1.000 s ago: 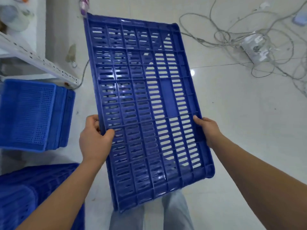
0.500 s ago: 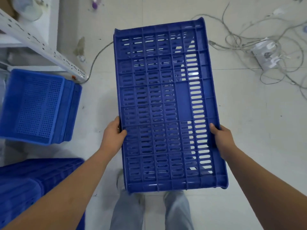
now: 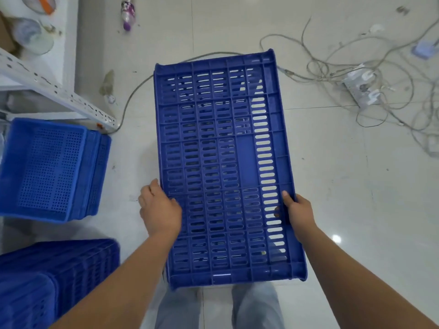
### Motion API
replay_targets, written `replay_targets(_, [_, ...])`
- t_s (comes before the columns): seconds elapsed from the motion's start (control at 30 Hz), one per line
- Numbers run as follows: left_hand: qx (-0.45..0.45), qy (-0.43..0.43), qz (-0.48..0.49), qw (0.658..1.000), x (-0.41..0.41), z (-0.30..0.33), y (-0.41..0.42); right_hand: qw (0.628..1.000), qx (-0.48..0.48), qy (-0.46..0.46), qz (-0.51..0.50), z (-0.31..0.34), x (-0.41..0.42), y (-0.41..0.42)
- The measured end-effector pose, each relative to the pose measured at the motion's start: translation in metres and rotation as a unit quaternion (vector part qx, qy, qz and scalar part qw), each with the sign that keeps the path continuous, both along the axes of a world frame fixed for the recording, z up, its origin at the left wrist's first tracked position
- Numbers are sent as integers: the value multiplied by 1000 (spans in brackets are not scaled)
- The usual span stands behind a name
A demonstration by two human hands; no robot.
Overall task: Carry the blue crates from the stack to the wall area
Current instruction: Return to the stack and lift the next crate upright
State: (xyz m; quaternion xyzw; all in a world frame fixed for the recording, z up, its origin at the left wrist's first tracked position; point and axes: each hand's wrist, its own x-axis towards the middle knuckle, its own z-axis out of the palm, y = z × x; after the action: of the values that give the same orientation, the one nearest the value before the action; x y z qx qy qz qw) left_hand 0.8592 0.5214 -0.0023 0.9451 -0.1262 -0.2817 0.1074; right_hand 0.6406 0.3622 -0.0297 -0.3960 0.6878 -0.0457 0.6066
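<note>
I hold a dark blue slotted crate (image 3: 223,162) flat in front of me, above the tiled floor, its long side running away from me. My left hand (image 3: 160,208) grips its left rim near the lower half. My right hand (image 3: 297,210) grips the right rim at about the same height, thumb on top. A stack of similar blue crates (image 3: 50,279) stands at the lower left. More blue crates with finer holes (image 3: 52,169) lean on their side further up on the left.
A white metal shelf rack (image 3: 57,91) with a jar and clutter fills the upper left. Tangled cables and a power strip (image 3: 361,89) cover the floor at the upper right. A purple bottle (image 3: 128,13) lies at the top. My legs show below the crate.
The crate has swung from a leftward slant to nearly straight ahead and moved toward me. Both hands kept their grip on its rims. The view shifted, showing more floor on the left.
</note>
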Motion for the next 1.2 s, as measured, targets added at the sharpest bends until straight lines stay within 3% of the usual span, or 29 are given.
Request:
replay_targets(0.13, [-46,8,-116,992,-62,16,-64,998,49,-15,25,2,-10,-7])
replay_targets(0.3, [-43,51,-206,976,-128,12,-145,975,201,-93,-29,1,-39,-21])
replay_targets(0.43, [24,91,-154,984,-163,-7,-186,970,215,-97,-61,-14,-57,-21])
replay_targets(0.63, [79,9,-161,984,-175,-23,-195,964,229,-107,-84,-28,-70,-7])
replay_targets(0.77, [86,16,-165,982,-162,-10,-189,966,216,-100,-98,-25,-81,-7])
replay_targets(1.0, [33,-18,-108,993,-89,30,-130,977,187,-70,-79,-8,-81,-12])
replay_targets(1.2, [-113,16,15,993,-12,58,-48,980,184,-54,-56,-4,-58,-6])
